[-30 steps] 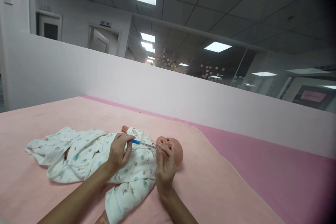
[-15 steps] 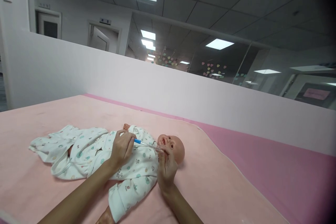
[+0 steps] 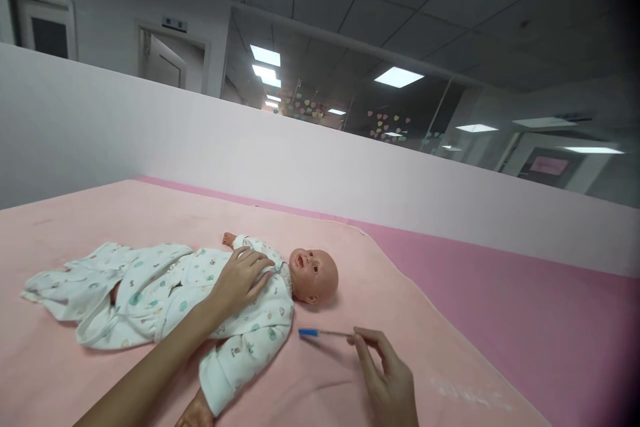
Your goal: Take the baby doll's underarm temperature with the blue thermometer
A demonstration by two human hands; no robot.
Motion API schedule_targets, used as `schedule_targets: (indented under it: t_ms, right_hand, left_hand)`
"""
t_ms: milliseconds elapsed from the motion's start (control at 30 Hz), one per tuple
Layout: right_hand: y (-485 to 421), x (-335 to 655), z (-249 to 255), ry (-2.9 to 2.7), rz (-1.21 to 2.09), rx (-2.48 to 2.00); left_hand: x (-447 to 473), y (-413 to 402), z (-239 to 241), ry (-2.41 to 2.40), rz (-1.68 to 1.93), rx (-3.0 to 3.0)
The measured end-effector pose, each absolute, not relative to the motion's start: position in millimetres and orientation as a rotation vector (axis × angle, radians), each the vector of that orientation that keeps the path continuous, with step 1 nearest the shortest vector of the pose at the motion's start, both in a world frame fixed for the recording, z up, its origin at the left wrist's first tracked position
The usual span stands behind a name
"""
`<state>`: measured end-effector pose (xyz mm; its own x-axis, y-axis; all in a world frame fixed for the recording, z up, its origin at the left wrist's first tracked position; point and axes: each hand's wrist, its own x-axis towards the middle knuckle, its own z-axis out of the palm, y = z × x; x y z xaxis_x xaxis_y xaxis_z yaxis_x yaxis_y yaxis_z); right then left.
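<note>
Blue-ended stick (image 3: 312,332) now beside the doll (image 3: 267,307)

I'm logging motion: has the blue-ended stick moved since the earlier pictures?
Yes: relative to the doll, the stick moved right and nearer the camera.

Left hand (image 3: 243,283) rests on the chest of the clothed doll (image 3: 277,293). Right hand (image 3: 385,367) pinches a slender blue-ended stick (image 3: 315,332) over the pink cloth (image 3: 385,280), beside the doll.

No lettering is legible; the sign (image 3: 175,25) above the door (image 3: 166,63) is too small.
</note>
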<state>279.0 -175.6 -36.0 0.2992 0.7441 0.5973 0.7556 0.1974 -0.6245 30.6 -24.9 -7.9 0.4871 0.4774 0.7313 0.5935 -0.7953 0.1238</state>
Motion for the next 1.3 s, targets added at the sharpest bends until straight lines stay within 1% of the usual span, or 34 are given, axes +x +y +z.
schedule_targets:
  t_ms: [67,167,233,300,467,533,633,733,900,1033,1300]
  right_hand:
    - [-181,292,-54,-1.486,-0.023,-1.648]
    - [-172,306,-68,-1.603,-0.21,-1.706]
    - [-160,304,-65,-1.628,-0.37,-1.661]
    - [-147,287,-52,-1.619,-0.445,-1.594]
    - [-104,208,-7,-1.796,-0.185,-1.463]
    - [-84,182,0,-1.846,-0.219,-1.468]
    - [-65,164,-4,-1.929,-0.286,-1.531]
    - [-60,163,-17,-1.946,-0.268,-1.519]
    - [-62,169,-31,-1.73,-0.101,-1.379]
    - [-60,170,-37,-1.64,-0.027,-1.297]
    - [-51,173,-47,-1.511,-0.018,-1.15]
  left_hand:
    - [40,-23,-8,-0.949,-1.168,-2.61]
    - [50,-18,-9,-0.979,-1.124,-2.654]
    - [53,-15,-13,-1.0,-1.14,-2.67]
    - [51,-13,-16,-1.038,-1.188,-2.687]
    - [45,-13,-22,-1.204,-1.277,-2.771]
    - [44,-14,-22,-1.212,-1.345,-2.799]
    - [44,-14,-22,-1.173,-1.429,-2.826]
    - [43,-13,-23,-1.177,-1.451,-2.83]
    - [44,-11,-25,-1.19,-1.478,-2.838]
    - [44,-11,-25,-1.208,-1.484,-2.838]
    - [45,-14,-24,-1.206,-1.447,-2.786]
